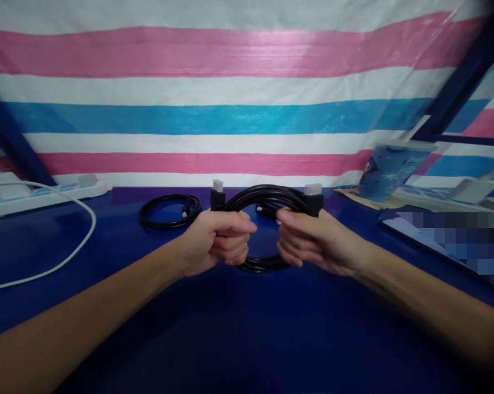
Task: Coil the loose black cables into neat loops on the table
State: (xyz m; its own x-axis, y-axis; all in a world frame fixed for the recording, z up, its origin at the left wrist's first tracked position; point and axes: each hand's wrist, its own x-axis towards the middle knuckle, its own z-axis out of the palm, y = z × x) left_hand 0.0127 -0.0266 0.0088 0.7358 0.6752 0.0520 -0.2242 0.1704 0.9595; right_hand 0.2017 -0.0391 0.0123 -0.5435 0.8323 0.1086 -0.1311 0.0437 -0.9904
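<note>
Toward the near side of the blue table [271, 339], whose front edge is out of view, the widest room for moving seems to lie before the wrists. Farther on, the left hand [220, 238] and right hand [312, 241] are curled into loose fists on opposite sides of a coiled black cable [263, 266], thumbs toward each other. It is upright between them; whether its lower loops touch the table, I cannot tell. A left plug [218, 198] and right plug [314, 202], each with a pale tip, stick up above the fists. The coil should be light and springy, its glossy jacket a little slippery, the plug ends its fragile parts; gripping the gathered strands below the plugs looks soundest.

Just beyond, another black cable [259, 208] shows through the loop, and a smaller coil [165, 225] lies left, near the far edge. A white cord [93, 219] limits leftward room, a dark-rimmed device [415, 235] rightward. At the far left corner sits a power strip [66, 189]; toward the far right corner, a blue packet [386, 169].
</note>
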